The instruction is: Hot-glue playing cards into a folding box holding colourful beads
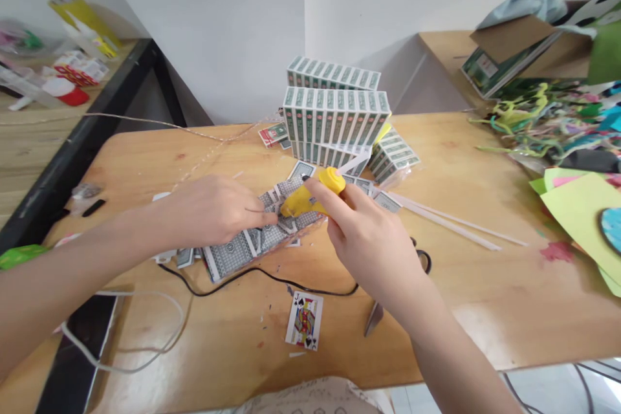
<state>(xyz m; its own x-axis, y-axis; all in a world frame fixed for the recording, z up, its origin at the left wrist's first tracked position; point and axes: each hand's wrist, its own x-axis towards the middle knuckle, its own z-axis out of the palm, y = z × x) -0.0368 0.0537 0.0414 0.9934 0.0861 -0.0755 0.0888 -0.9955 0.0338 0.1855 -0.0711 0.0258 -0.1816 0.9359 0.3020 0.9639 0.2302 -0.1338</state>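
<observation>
My right hand (373, 239) is wrapped around a yellow hot glue gun (305, 199), with a whitish glue stick (356, 160) poking out of its rear end. The gun's nozzle points down and left at a long piece made of playing cards (233, 255), with grey patterned backs and white strips across them. Over the middle of that piece, my left hand (218, 210) is closed in a pinch close to the nozzle. What lies between its fingertips is too small to name. More loose cards lie around and partly under the piece.
Stacked green-and-white card boxes (334, 116) stand at the back. Two long glue sticks (456, 223) lie to the right. Scissors (373, 320) sit partly behind my right arm. A jack of spades (304, 321) and a black cable (286, 281) are in front; coloured craft scraps (548, 116) fill the right.
</observation>
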